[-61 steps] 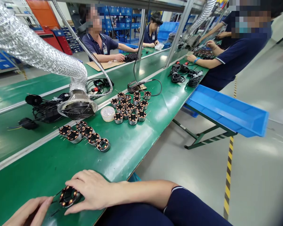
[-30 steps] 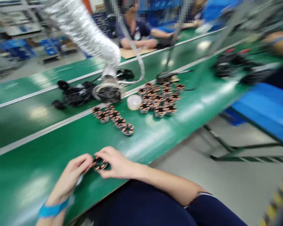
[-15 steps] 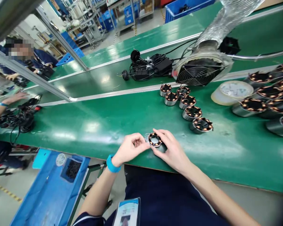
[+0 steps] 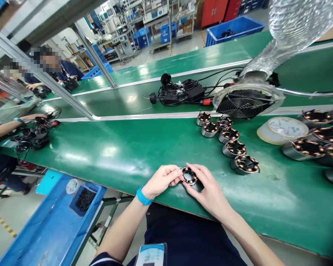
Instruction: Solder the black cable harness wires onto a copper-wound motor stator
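A ring-shaped motor stator (image 4: 189,176) with copper windings and an open centre sits at the bench's near edge, between my hands. Thumb and fingers of my right hand (image 4: 207,188) grip it from the right side. On its left rim, my left hand (image 4: 166,179), with a blue wristband, has its fingertips pinched together; thin wire ends showed there a moment ago, but what the pinch holds is hidden now. Beyond my hands stand several similar stators (image 4: 234,148) in a loose double row on the green bench (image 4: 122,147).
A white tub (image 4: 283,130) stands right of the row, beside more wound stators (image 4: 303,149). Behind are a fan with a duct (image 4: 243,102) and a bundle of black cables (image 4: 180,91). A co-worker's arm (image 4: 5,129) reaches over cables at left. A blue bin (image 4: 52,221) stands below.
My left fingers have closed in to the stator's left rim, where they were more spread before. The view has shifted, so the bench things appear lower and further right.
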Demonstrator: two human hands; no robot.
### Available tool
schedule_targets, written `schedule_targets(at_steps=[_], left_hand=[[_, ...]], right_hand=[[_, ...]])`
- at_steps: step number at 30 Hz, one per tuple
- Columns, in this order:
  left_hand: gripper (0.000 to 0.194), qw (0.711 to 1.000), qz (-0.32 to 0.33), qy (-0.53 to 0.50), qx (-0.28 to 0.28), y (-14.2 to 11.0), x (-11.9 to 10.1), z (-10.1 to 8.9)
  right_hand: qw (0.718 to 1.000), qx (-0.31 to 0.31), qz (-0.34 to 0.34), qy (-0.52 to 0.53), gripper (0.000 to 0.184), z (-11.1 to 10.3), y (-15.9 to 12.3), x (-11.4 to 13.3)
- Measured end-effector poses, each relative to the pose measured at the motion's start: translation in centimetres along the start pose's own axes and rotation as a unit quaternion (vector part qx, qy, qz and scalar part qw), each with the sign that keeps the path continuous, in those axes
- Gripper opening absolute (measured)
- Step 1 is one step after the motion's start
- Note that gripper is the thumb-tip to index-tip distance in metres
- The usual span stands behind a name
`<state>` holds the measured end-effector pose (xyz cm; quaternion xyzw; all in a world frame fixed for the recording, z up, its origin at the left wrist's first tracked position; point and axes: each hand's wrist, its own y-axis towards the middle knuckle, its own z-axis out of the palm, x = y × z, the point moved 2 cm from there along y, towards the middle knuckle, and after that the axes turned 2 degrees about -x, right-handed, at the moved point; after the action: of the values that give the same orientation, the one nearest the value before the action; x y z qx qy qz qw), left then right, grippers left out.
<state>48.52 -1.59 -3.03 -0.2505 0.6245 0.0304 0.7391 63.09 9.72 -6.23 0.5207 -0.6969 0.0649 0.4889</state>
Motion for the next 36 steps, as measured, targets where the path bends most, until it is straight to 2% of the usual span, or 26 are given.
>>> schedule_targets(at_steps=[3,6,9,13,17,20,22,26,28,29,31,32,34,36], left_hand=[[0.054,1.000,0.001,0.022,0.000,0.0,0.0,-0.3],[0.057,0.996,0.012,0.076,-0.036,-0.2,-0.4,-1.9],[0.057,0.986,0.033,0.110,-0.123,0.2,-0.8,-5.0],[0.053,0.958,0.069,0.187,-0.208,1.9,-1.9,-9.5],[0.043,0.926,0.115,0.276,-0.231,5.7,-5.1,-12.9],[0.031,0.902,0.155,0.312,-0.255,10.3,-8.9,-14.7],[0.033,0.878,0.181,0.344,-0.279,13.9,-11.7,-15.5],[0.053,0.836,0.208,0.405,-0.308,20.4,-15.9,-16.0],[0.052,0.824,0.210,0.430,-0.303,22.5,-16.7,-15.9],[0.044,0.820,0.211,0.443,-0.295,23.2,-16.8,-15.7],[0.020,0.812,0.216,0.468,-0.273,23.6,-16.6,-15.0],[0.017,0.807,0.224,0.480,-0.262,23.3,-16.3,-14.4],[0.026,0.793,0.248,0.499,-0.247,21.7,-15.7,-12.7],[0.028,0.765,0.285,0.527,-0.234,19.1,-15.0,-10.4]], right_hand=[[1.000,0.014,0.009,0.001,0.049,-0.2,0.1,0.0],[0.999,0.038,0.015,-0.025,0.047,-0.9,0.5,-0.4],[0.995,0.034,0.004,-0.097,0.045,-1.9,1.7,-1.2],[0.979,-0.039,-0.034,-0.200,0.048,-2.5,3.6,-2.1],[0.963,-0.109,-0.044,-0.243,0.052,-2.1,4.6,-2.3],[0.960,-0.149,-0.045,-0.235,0.053,-1.9,4.6,-2.1],[0.959,-0.170,-0.055,-0.221,0.053,-1.9,4.5,-2.0],[0.957,-0.196,-0.094,-0.191,0.050,-2.3,4.3,-1.8],[0.955,-0.201,-0.114,-0.184,0.049,-2.8,4.4,-1.6],[0.955,-0.199,-0.126,-0.182,0.048,-3.1,4.4,-1.5],[0.953,-0.187,-0.150,-0.184,0.047,-4.0,4.8,-1.0],[0.953,-0.179,-0.159,-0.186,0.046,-4.5,5.1,-0.6],[0.954,-0.163,-0.169,-0.186,0.046,-5.8,6.2,0.2],[0.957,-0.158,-0.159,-0.181,0.045,-7.1,8.0,1.0]])
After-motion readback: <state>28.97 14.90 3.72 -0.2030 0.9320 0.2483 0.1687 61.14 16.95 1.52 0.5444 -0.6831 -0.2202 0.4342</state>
